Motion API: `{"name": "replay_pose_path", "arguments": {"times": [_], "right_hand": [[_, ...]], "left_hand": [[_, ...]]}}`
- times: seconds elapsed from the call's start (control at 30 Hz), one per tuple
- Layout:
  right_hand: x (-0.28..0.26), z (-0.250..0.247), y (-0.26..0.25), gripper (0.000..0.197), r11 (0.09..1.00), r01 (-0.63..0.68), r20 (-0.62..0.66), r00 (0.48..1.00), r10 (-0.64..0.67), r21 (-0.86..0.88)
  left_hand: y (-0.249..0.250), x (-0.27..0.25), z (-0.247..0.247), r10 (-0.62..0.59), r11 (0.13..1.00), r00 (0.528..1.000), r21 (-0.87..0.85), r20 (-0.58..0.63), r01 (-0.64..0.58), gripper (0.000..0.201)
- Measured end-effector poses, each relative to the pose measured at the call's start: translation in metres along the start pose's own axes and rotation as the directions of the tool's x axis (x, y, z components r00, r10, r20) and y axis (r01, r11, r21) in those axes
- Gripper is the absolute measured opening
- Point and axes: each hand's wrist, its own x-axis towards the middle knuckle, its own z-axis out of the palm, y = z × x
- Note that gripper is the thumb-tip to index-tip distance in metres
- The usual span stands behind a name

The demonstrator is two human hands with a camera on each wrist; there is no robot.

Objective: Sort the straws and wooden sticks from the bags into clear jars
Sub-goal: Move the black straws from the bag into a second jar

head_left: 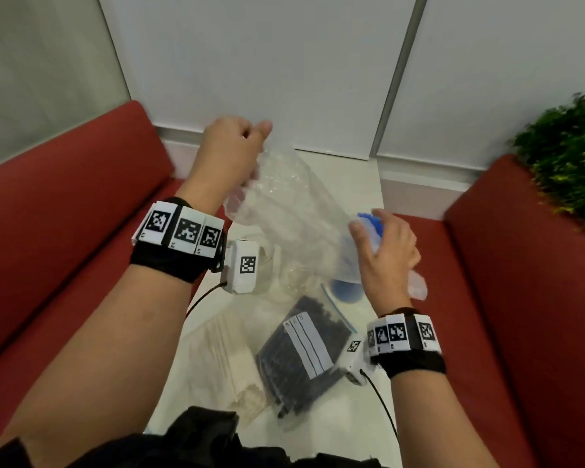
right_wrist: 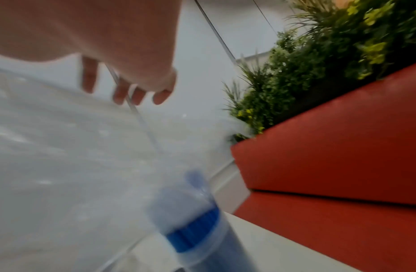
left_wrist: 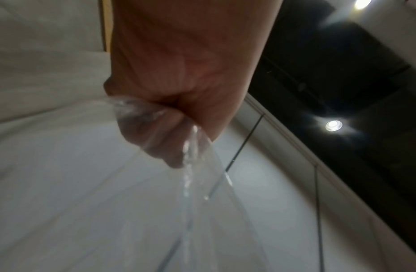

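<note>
My left hand [head_left: 237, 146] is raised and grips the top of a crumpled clear plastic bag [head_left: 284, 197]; in the left wrist view the fist [left_wrist: 155, 128] bunches the film [left_wrist: 190, 202]. The bag slopes down to the right towards a clear jar [right_wrist: 216, 246] filled with blue straws [head_left: 368, 221], which stands on the white table. My right hand [head_left: 382, 248] hovers at the bag's lower end beside the straw tops. Its fingers [right_wrist: 123, 92] are spread and straight and grip nothing. The blue straws [right_wrist: 192, 230] are blurred in the right wrist view.
A zip bag of black straws [head_left: 304, 352] with a white label lies on the white table [head_left: 362, 417]. A bag of pale wooden sticks [head_left: 223, 359] lies to its left. Another clear jar [head_left: 271, 265] stands behind my left wrist. Red sofas [head_left: 65, 214] flank the table; a plant [head_left: 568, 157] sits at right.
</note>
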Motion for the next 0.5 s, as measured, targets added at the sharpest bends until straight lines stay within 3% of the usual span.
{"name": "replay_pose_path", "arguments": {"times": [0.07,0.13,0.23,0.27,0.33,0.37,0.43,0.5], "right_hand": [[0.000,0.000,-0.030,0.083,0.976,0.100,0.229,0.963,-0.145,0.195],[0.000,0.001,-0.044,0.079,0.941,0.026,0.407,0.897,-0.170,0.336],[0.008,-0.006,-0.044,0.008,0.871,-0.048,0.345,0.928,-0.143,0.489],[0.012,-0.010,-0.040,0.016,0.806,-0.095,0.311,0.943,-0.115,0.584],[0.019,-0.020,-0.030,0.024,0.679,-0.159,0.270,0.961,-0.059,0.716],[0.023,-0.024,-0.026,0.026,0.648,-0.170,0.254,0.967,-0.037,0.743],[0.026,-0.027,-0.013,0.032,0.621,-0.209,0.264,0.965,0.003,0.755],[0.026,-0.027,0.004,0.036,0.657,-0.247,0.300,0.953,0.033,0.712]], "left_hand": [[0.017,-0.004,0.008,-0.006,0.998,0.996,-0.058,0.094,0.012,0.040],[0.034,-0.006,0.010,-0.013,0.972,0.985,-0.229,0.170,0.052,0.037],[0.041,-0.003,-0.003,0.090,0.845,0.940,-0.526,0.328,0.103,0.054],[0.035,-0.001,-0.007,0.179,0.832,0.907,-0.550,0.381,0.067,0.061],[0.013,-0.002,-0.009,0.294,0.895,0.832,-0.442,0.470,-0.066,0.066],[0.002,-0.005,-0.008,0.287,0.934,0.810,-0.337,0.511,-0.119,0.069],[-0.018,-0.008,0.002,0.223,0.971,0.822,-0.190,0.525,-0.143,0.064],[-0.027,-0.011,0.010,0.202,0.976,0.829,-0.173,0.521,-0.129,0.039]]}}
